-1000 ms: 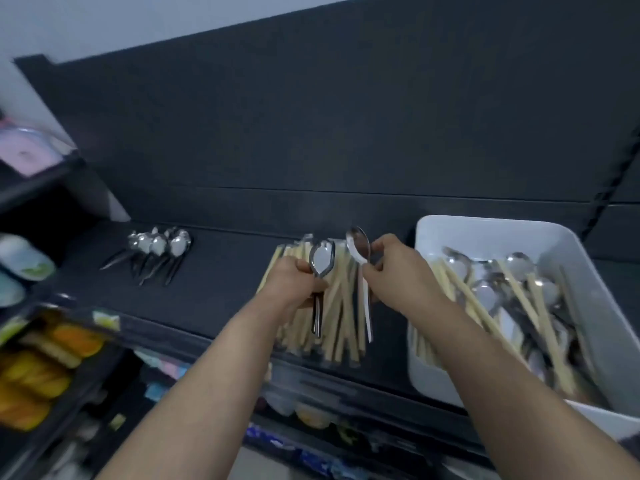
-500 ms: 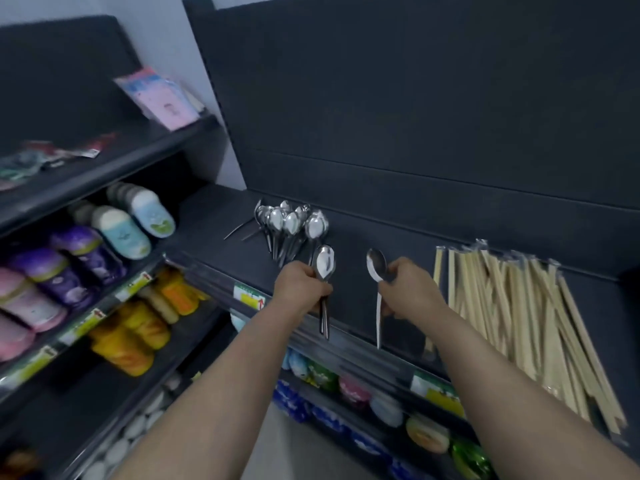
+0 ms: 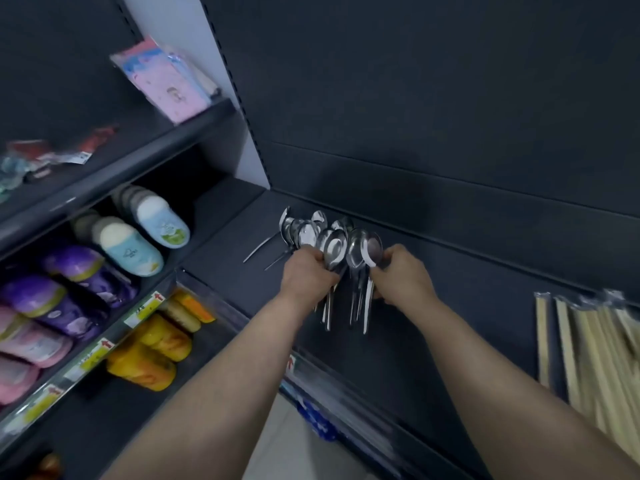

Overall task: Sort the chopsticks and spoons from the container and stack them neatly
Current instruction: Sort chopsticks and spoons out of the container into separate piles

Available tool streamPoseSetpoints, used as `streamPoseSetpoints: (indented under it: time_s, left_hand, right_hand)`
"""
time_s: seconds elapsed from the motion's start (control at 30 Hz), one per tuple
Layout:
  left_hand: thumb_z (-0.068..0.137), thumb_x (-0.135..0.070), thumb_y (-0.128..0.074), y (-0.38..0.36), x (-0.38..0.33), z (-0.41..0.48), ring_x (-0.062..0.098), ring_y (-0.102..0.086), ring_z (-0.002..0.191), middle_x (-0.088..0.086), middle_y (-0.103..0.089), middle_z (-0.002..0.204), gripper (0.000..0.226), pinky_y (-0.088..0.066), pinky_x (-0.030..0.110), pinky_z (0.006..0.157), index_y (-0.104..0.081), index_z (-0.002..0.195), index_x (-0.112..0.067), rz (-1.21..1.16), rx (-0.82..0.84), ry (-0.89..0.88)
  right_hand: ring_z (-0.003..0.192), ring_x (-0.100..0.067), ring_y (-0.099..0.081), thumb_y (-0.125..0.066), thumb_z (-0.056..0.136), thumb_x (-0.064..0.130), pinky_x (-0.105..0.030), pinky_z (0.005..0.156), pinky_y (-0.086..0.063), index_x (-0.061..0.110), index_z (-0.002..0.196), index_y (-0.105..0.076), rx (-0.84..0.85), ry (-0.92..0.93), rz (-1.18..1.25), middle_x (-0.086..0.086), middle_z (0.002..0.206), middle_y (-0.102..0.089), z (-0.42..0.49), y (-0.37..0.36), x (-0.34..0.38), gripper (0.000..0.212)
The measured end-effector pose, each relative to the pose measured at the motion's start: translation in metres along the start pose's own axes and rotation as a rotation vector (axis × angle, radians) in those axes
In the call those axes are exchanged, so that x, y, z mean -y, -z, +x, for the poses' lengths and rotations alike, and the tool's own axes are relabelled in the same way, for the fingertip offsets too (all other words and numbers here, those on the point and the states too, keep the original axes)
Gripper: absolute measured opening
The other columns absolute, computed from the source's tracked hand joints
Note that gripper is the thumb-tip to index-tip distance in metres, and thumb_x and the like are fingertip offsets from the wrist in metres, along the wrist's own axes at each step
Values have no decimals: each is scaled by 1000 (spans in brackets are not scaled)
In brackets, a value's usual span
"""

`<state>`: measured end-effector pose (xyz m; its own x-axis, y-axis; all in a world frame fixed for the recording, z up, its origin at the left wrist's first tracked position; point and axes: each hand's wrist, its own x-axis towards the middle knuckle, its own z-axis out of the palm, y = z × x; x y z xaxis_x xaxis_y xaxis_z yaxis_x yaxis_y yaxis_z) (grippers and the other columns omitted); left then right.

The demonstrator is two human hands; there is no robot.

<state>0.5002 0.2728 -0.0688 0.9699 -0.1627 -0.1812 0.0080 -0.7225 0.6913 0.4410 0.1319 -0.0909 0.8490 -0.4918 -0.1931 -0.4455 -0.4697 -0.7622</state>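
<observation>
Both hands are over the dark shelf (image 3: 433, 306), at the pile of steel spoons (image 3: 301, 230). My left hand (image 3: 306, 275) is shut on a spoon (image 3: 334, 245), bowl up, at the pile's near side. My right hand (image 3: 401, 275) is shut on another spoon (image 3: 372, 251), with its handle pointing toward me. Several other spoon handles hang between the two hands. A row of wooden chopsticks (image 3: 588, 348) lies on the same shelf at the far right. The white container is out of view.
The shelving on the left holds slippers (image 3: 135, 247), purple and pink packs (image 3: 52, 299) and yellow packs (image 3: 152, 351). A pink packet (image 3: 166, 81) leans on the upper shelf. The shelf's front edge carries price labels (image 3: 145, 306). Pale floor (image 3: 287, 445) shows below.
The view swung left, away from the white container and the chopsticks. Both hands carried their spoons left and forward to the spoon pile.
</observation>
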Motion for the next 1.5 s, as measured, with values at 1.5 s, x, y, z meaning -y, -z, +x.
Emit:
streamPoseSetpoints:
  time_s: [1.5]
  left_hand:
    - [90,-21,-58,-151,-159,-288,17,-63,99,-8,-70,104,16,-52,34,85,-69,100,-28,263,348,-997]
  right_hand:
    - [98,-27,-58,-52,86,15,-32,66,-30,26,100,-66,-649,-160,-774,-2,97,-65,-307,224,-167,22]
